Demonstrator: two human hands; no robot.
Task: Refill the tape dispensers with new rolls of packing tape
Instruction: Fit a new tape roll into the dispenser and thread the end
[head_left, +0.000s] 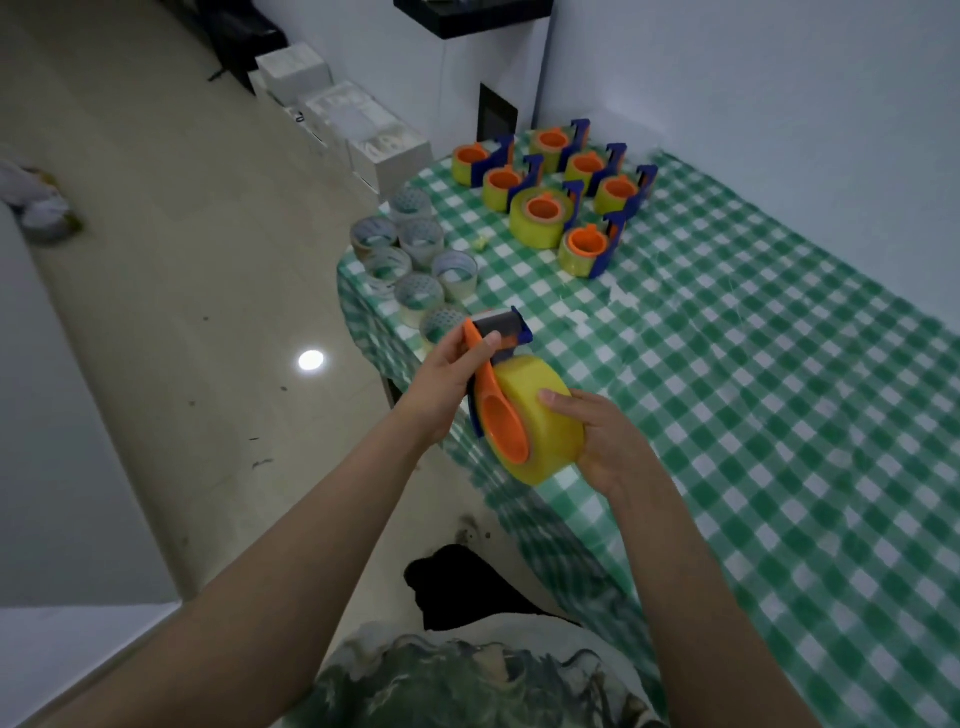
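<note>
Holding 1 dispenser (501, 415) above near edge of table (779, 415), btwn both hands. Gripping its orange handle w/ L hand (444, 374), fingers curled round, thumb laid on the blue-grey cutter end. Cupping the yellow tape roll (535, 436) w/ R hand (610, 444) from the R side, thumb on top of roll, fingers underneath. Roll seated on dispenser's orange hub, whole thing tilted, hub face turned toward L forearm.

Beyond both hands, far end of table: counted 7 loaded dispensers (545, 208), w/ blue frames, orange hubs, yellow rolls, standing close together in a cluster. Just past L hand, along table's L edge: counted 7 pale rolls (454, 270), see-through, grouped tight, nearest one just beside L fingertips. Btwn the 2 groups: 1 small yellowish scrap (480, 243). Far past L hand, on floor by wall: several white boxes (395, 161), exact no. unclear.
</note>
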